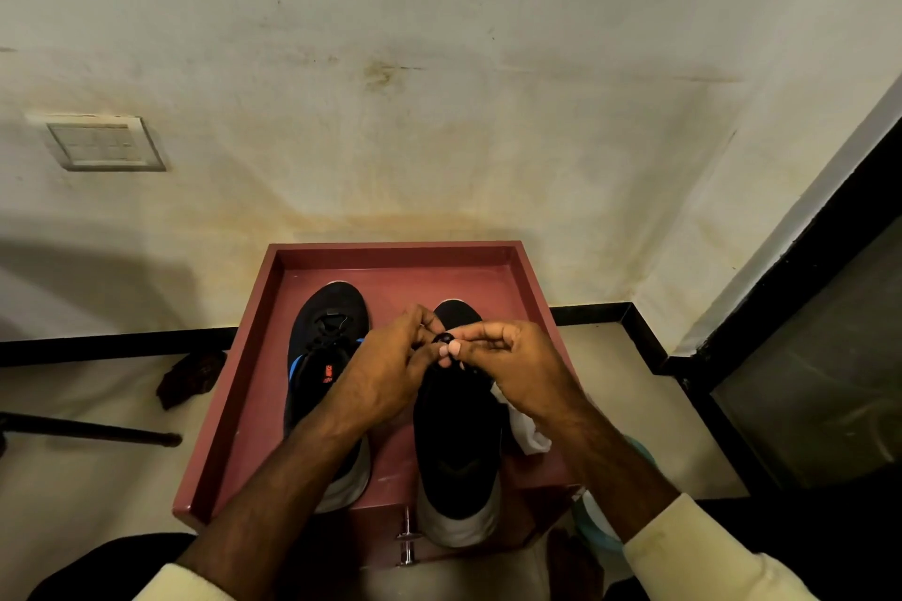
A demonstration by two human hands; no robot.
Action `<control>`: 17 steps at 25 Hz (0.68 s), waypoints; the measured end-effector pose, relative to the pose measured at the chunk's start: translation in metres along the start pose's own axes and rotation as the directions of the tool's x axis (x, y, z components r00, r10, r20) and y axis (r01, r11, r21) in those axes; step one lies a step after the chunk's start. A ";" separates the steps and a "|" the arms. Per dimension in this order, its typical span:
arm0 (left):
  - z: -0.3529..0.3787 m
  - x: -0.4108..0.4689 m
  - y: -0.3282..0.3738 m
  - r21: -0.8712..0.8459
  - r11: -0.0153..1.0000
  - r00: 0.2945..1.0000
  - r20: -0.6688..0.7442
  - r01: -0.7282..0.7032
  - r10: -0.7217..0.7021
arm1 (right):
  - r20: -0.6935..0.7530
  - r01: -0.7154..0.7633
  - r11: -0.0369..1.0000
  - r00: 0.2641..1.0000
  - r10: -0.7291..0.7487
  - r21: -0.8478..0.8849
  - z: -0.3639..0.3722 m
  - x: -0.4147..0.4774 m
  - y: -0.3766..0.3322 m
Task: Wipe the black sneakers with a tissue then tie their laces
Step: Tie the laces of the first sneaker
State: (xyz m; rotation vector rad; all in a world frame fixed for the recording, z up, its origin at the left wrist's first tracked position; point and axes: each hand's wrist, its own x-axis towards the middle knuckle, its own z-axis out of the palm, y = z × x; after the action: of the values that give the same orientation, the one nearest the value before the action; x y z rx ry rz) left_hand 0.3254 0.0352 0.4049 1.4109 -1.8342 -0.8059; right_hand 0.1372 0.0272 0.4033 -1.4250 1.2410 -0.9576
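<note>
Two black sneakers stand side by side on a red-brown tray-topped stand [234, 400], toes toward the wall. The left sneaker [322, 332] has a blue stripe and an orange logo, and its laces look tied. Above the right sneaker [456, 444], my left hand [385, 376] and my right hand [507, 366] meet, both pinching its black lace [444, 338] between the fingertips. A crumpled white tissue [529, 434] lies on the stand to the right of that sneaker, partly hidden by my right forearm.
A stained wall with a switch plate [105, 144] rises behind the stand. A dark cloth [188, 378] and a dark rod [92, 429] lie on the floor at the left. A black-framed glass door [805, 356] stands at the right. A metal handle [407, 539] sticks out of the stand's front.
</note>
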 end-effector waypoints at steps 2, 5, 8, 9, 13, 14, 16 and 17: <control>-0.002 0.001 0.002 0.100 0.994 0.998 0.023 -0.053 0.051 | -0.023 -0.013 0.999 1.000 0.012 -0.032 0.001 0.000 0.001; 0.000 0.000 0.005 0.462 0.876 0.989 0.021 -0.140 0.147 | -0.093 -0.035 0.999 0.995 0.033 -0.024 0.001 0.003 0.003; 0.005 0.000 0.002 0.676 0.710 0.959 -0.018 -0.198 0.284 | -0.119 -0.023 1.000 0.993 0.021 -0.008 -0.001 0.006 0.005; 0.006 0.001 0.001 0.672 0.713 0.950 -0.046 -0.200 0.310 | -0.116 -0.017 1.000 0.993 0.016 -0.012 -0.001 0.006 0.005; 0.007 0.000 -0.001 0.315 0.948 0.981 -0.161 -0.056 0.111 | -0.085 -0.016 0.999 0.996 0.014 -0.027 0.000 0.005 0.005; 0.007 0.000 -0.001 0.212 0.977 0.985 -0.167 -0.007 0.043 | -0.091 -0.015 1.000 0.996 0.013 -0.024 0.000 0.005 0.003; 0.008 -0.002 0.000 0.047 0.996 0.986 -0.155 0.070 -0.062 | -0.131 -0.010 1.000 0.991 0.008 -0.015 -0.001 0.004 0.002; 0.008 -0.002 0.001 -0.016 0.995 0.985 -0.139 0.100 -0.102 | -0.144 -0.006 1.000 0.990 0.002 -0.023 -0.002 0.004 0.003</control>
State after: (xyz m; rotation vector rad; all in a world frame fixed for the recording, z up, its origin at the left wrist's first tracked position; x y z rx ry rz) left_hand 0.3189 0.0384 0.4008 1.5252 -1.6623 -0.7445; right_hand 0.1358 0.0227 0.4010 -1.3904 1.3645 -1.0619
